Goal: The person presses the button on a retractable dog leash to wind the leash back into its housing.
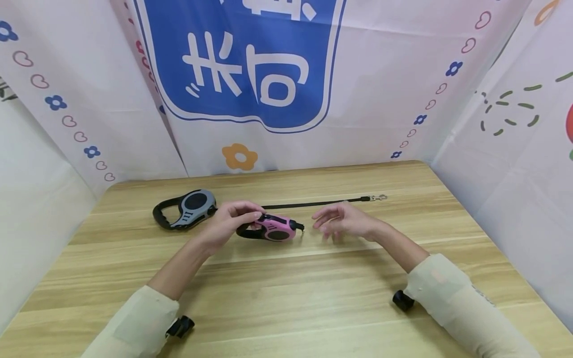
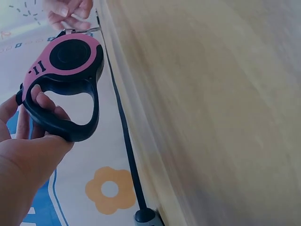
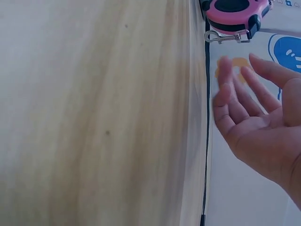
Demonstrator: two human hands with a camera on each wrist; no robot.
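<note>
A pink and black retractable dog leash (image 1: 278,229) is held by its black loop handle in my left hand (image 1: 230,223), fingers curled through the loop in the left wrist view. Its metal clip (image 3: 228,37) hangs at the nozzle end. My right hand (image 1: 346,221) hovers just right of that end with fingers loosely bent and nothing in them; the right wrist view shows the palm (image 3: 258,127) below the clip. Behind the left hand lies a grey and black retractable leash (image 1: 190,208), its black strap (image 1: 309,204) pulled out to the right and ending in a metal clip (image 1: 378,197).
The wood-grain table (image 1: 277,298) reaches back to a white printed cloth (image 1: 371,124) with a blue sign pattern. More printed cloth hangs at both sides. A small black device (image 1: 180,326) sits at the left sleeve and another (image 1: 403,300) at the right.
</note>
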